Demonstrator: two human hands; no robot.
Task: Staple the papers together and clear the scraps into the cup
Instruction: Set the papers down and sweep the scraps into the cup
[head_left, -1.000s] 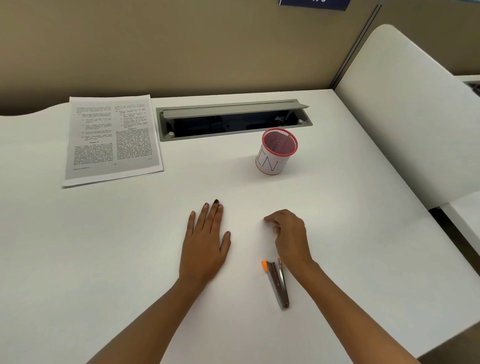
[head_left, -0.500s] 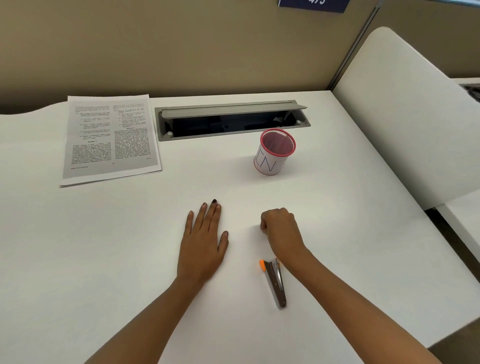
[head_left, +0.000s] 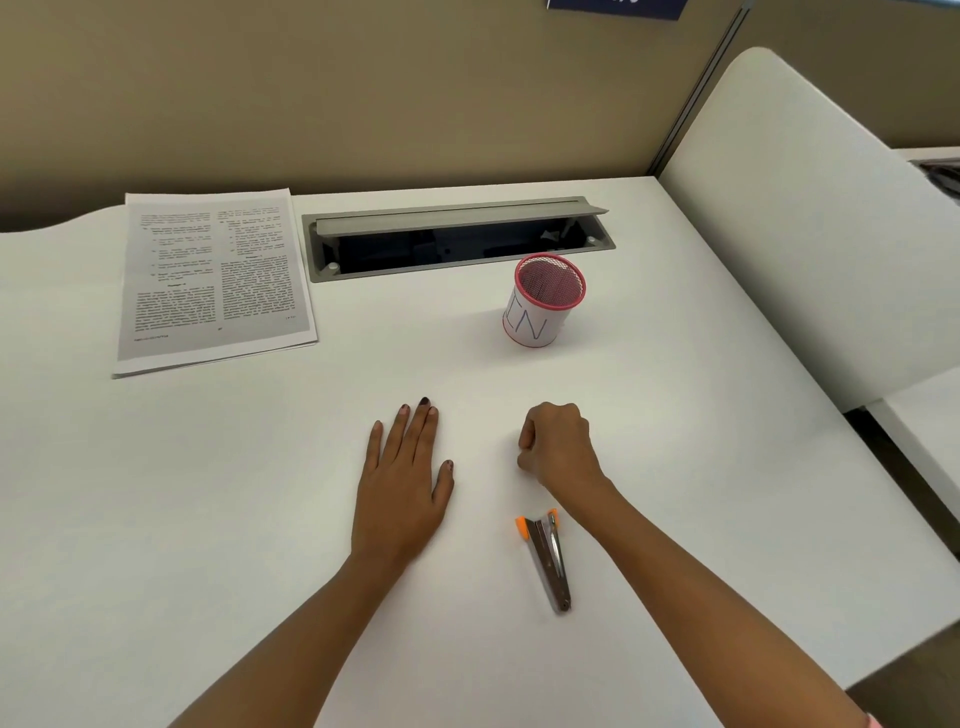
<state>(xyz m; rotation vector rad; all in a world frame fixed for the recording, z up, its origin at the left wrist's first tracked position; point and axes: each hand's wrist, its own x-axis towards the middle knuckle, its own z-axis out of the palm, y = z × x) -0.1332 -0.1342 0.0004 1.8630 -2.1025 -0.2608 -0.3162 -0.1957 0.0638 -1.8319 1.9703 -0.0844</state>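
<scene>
Papers (head_left: 215, 280) lie stacked at 10 o'clock, staple indiscernible; cup (head_left: 543, 304) stands at 1 o'clock, stapler (head_left: 550, 564) idle at 5 o'clock. Left hand (head_left: 402, 483) flat; right hand (head_left: 558, 447) fisted, contents hidden. Likely scrap clearing remains.

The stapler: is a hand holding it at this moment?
No, the stapler lies on the table near the curled right hand, and no fingers are around it.

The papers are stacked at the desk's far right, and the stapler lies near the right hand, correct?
No: the head view shows the papers at the far left of the desk. The stapler does lie near the right hand.
</scene>
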